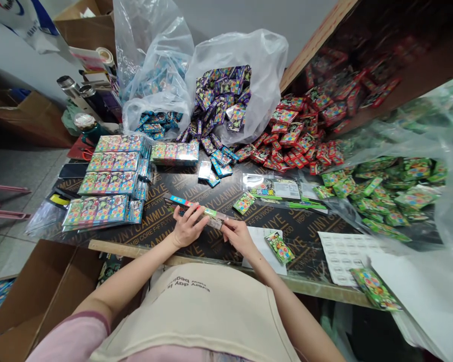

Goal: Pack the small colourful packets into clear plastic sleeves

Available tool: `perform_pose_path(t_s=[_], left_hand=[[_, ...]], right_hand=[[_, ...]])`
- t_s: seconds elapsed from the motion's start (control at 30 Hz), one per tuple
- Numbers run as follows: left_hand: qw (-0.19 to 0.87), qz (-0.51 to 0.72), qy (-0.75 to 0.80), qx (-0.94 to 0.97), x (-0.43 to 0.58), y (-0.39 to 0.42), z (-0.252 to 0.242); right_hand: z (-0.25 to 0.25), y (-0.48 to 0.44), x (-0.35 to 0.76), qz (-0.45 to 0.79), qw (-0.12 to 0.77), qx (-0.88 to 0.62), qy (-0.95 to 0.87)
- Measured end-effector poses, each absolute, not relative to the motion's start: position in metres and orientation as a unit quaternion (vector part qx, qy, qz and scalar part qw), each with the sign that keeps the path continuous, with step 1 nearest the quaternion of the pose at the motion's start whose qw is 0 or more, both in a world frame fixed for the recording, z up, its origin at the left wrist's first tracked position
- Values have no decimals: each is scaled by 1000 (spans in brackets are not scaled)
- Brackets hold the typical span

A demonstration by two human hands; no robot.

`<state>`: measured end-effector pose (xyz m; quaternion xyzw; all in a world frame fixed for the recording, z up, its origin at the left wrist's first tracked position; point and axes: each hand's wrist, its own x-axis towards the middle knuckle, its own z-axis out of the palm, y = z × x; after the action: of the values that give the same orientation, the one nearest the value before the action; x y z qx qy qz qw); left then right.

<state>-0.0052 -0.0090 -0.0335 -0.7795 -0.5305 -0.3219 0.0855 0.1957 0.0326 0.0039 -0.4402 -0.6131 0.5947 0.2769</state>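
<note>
The dark lettered tabletop (222, 251) carries a heap of red packets (298, 136) towards the back and stacked multicoloured packs (107, 173) at left, with a long narrow pack (216, 219) near the front edge, the left hand (190, 229) gripping across its middle, the right hand (239, 235) pinching its right end.

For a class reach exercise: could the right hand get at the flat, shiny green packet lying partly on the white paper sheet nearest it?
Probably yes: nothing visible stands between the right hand and the green packet, though that hand's grip on the long, slim multicoloured package would likely have to loosen.
</note>
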Motion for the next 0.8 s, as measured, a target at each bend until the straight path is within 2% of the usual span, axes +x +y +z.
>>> perform_pose_path(t_s=[0.17,0.33,0.43,0.57,0.73,0.8], left_hand=[[124,-298,-598,-734,-29,3,-18],[39,-215,-552,-805,-48,17,-5],[26,-209,-554,-806,-55,23,-1],[-11,-265,-660,-703,-73,30,-2],[-248,-444,-676,-533,-93,39,-1],[-283,-516,-651,-479,-93,41,5]], right_hand=[[2,35,198,602,284,-448,-597],[1,42,193,619,273,-437,-592],[-2,47,188,622,256,-434,-599],[-6,55,187,628,270,-434,-587],[-12,67,186,662,302,-434,-532],[-15,69,185,681,331,-440,-482]])
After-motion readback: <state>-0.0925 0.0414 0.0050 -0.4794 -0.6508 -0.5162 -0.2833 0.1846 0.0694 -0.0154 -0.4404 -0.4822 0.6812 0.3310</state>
